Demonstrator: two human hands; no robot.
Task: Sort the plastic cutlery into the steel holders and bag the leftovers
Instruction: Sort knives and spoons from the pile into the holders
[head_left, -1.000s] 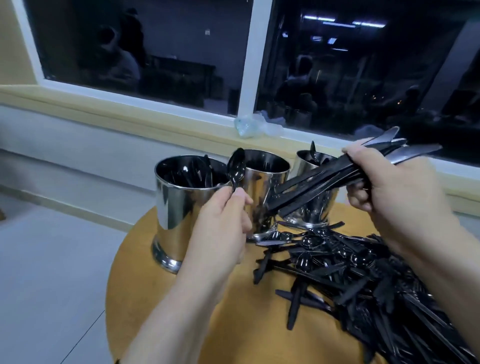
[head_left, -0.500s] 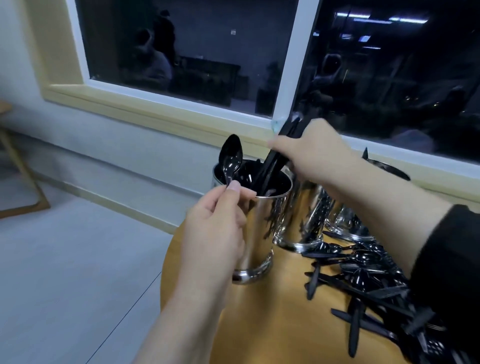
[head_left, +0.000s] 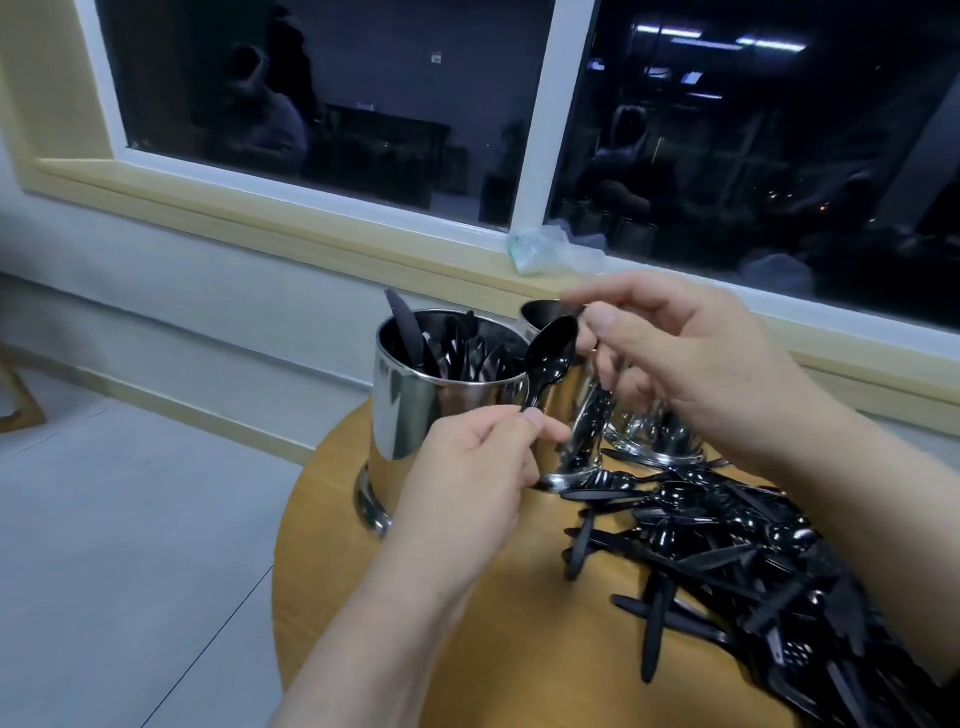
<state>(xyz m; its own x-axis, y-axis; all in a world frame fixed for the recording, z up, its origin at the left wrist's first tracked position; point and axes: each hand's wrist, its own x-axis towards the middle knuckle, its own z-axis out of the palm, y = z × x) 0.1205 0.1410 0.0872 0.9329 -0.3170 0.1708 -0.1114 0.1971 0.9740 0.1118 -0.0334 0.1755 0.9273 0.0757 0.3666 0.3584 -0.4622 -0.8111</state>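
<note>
Pinching black plastic spoon (head_left: 551, 358) by handle end, left hand (head_left: 467, 478) holds it bowl-up just in front of nearest steel holder (head_left: 421, 410). Holder stands on round wooden table (head_left: 509, 613) at 10 o'clock, already full of black cutlery (knife blade sticks above rim). Second holder (head_left: 582, 415) touches it at 3 o'clock; third partly hidden behind right hand (head_left: 691, 364). Right hand hovers over second holder, fingers loosely curled, grasping nothing visible. Loose cutlery pile (head_left: 753, 571) spreads across table at 4 o'clock. Crumpled clear plastic bag (head_left: 550, 252) lies on windowsill at 12 o'clock.
</note>
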